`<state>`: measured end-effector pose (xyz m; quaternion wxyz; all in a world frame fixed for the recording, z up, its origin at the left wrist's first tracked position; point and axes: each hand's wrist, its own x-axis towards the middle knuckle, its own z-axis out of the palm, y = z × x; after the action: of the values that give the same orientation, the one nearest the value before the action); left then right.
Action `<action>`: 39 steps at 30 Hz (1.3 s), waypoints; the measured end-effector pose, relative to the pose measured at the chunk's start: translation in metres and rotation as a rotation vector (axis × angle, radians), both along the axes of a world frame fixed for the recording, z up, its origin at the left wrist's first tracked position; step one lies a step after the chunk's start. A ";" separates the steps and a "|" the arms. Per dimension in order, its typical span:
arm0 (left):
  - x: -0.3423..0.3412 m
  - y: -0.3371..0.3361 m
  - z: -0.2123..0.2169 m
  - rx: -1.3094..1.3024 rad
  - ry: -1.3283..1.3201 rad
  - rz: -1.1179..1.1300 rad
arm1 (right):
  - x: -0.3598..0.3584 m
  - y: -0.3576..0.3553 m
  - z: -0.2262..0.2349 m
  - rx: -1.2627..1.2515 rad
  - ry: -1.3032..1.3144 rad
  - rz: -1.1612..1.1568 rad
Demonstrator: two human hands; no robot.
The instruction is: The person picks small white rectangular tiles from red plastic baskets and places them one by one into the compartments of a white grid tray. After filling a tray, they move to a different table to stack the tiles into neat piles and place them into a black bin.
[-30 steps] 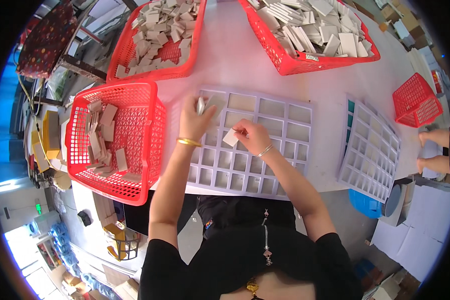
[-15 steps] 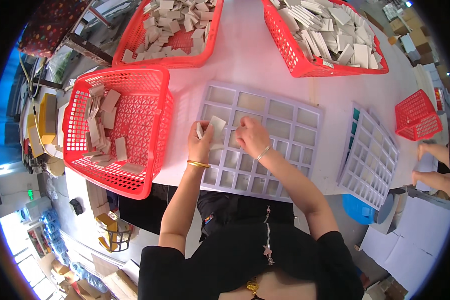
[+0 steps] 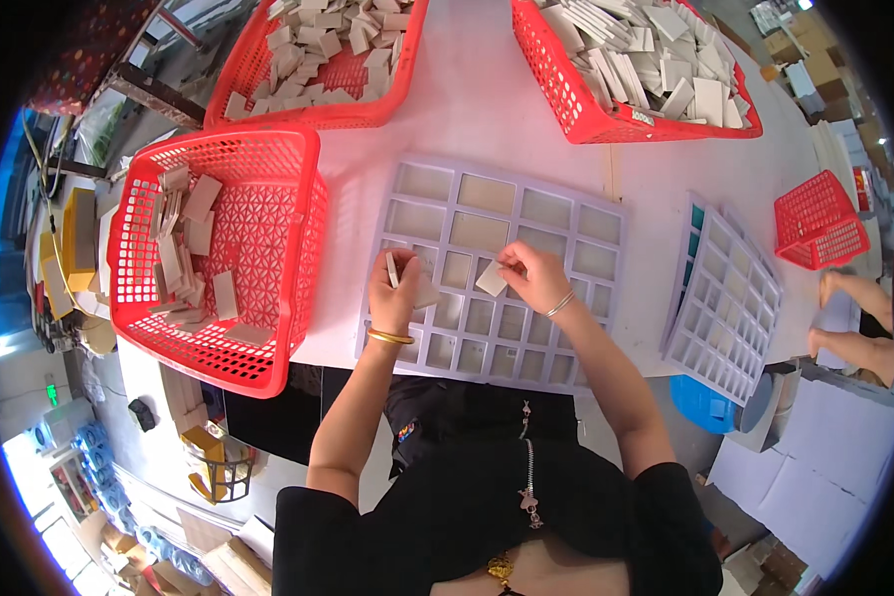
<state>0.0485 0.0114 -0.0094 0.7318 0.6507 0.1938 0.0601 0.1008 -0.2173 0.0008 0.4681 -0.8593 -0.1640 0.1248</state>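
My left hand (image 3: 391, 303) is closed around a few pale flat tiles (image 3: 427, 289) over the left side of a lavender gridded tray (image 3: 519, 201). One tile stands on edge between its thumb and fingers. A single white tile (image 3: 490, 278) is pinched in the fingertips of my right hand (image 3: 538, 278), tilted above the tray's middle. The tray lies flat on the table before me, with larger compartments at the far side and smaller ones nearer. Pale panels show in many compartments; what lies under my hands is hidden.
A red basket (image 3: 303, 268) with some tiles stands at the left. Two fuller ones, a back-left basket (image 3: 392, 104) and a back-right basket (image 3: 586, 124), stand beyond. More gridded trays (image 3: 722, 308) lean at the right, near a small red basket (image 3: 817, 221) and another person's arms (image 3: 854, 348).
My right hand has moved slightly right and now shows a white tile in its fingertips. The tile that stuck up from my left hand is lower. The whole view has shifted a little.
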 end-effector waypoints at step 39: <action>-0.036 0.004 0.003 0.420 -0.046 -0.324 | -0.060 0.008 -0.004 0.057 0.048 -0.005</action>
<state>0.0128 0.0150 -0.0065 0.5852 0.8091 0.0535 -0.0042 0.0412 -0.2090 -0.0037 0.4964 -0.8428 -0.1540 0.1397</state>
